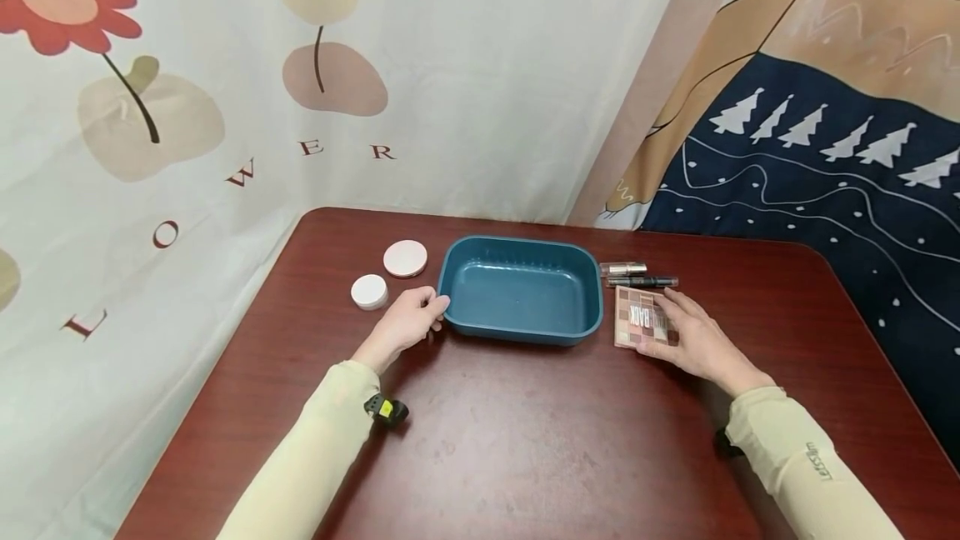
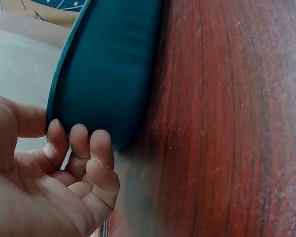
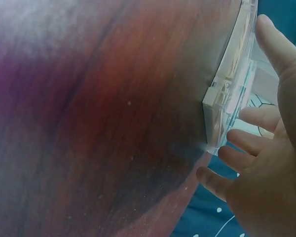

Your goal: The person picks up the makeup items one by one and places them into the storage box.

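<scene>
A teal plastic basin (image 1: 521, 330) stands near the back middle of the table, and no contents show in it. At its front left corner my left hand (image 1: 406, 324) pinches the rim; the left wrist view shows the thumb over the edge and curled fingers (image 2: 79, 140) against the outer wall. To the basin's right lies an eyeshadow palette (image 1: 640, 317) with a clear lid. My right hand (image 1: 696, 337) is over the palette's right side, thumb and fingers spread. In the right wrist view those fingers (image 3: 246, 140) are beside the palette (image 3: 214, 118); whether they touch it is hard to tell.
A pink round compact (image 1: 406, 258) and a white round jar (image 1: 369, 292) sit left of the basin. Behind the palette lie a dark slim tube (image 1: 642, 282) and a clear-and-gold tube (image 1: 624, 268). Printed curtains (image 1: 480, 90) hang along the table's back edge.
</scene>
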Demonstrator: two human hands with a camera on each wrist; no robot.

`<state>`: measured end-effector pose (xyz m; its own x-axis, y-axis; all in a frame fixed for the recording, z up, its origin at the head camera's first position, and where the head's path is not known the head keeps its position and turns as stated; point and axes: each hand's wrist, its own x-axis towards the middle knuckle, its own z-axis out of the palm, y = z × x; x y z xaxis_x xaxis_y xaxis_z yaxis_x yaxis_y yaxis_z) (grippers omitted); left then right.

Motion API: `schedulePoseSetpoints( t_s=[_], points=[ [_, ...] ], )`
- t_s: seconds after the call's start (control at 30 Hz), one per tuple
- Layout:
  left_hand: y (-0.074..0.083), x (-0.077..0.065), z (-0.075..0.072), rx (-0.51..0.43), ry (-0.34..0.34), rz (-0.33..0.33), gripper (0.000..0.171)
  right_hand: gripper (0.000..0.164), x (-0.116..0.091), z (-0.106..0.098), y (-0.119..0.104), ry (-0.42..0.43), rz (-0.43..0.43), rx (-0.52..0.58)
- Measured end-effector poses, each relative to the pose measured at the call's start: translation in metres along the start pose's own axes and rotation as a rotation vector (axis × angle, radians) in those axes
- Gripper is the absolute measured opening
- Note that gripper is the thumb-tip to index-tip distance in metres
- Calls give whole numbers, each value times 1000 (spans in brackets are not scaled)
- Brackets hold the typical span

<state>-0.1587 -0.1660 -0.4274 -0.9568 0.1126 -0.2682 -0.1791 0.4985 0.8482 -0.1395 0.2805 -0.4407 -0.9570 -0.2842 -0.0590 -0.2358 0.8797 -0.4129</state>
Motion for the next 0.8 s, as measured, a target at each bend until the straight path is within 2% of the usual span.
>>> schedulePoseSetpoints(
  t_s=[0.3, 0.6, 0.8],
  points=[
    [-3, 0, -2, -37, -1, 1, 37, 103, 3, 3, 3, -65, 23, 14],
    [-4, 2, 0, -50, -6, -17, 37, 107, 7, -2, 8, -99, -10, -3],
    [-3, 4, 0, -57, -17, -16, 37, 102, 8, -8, 9, -103, -28, 0]
  ],
)
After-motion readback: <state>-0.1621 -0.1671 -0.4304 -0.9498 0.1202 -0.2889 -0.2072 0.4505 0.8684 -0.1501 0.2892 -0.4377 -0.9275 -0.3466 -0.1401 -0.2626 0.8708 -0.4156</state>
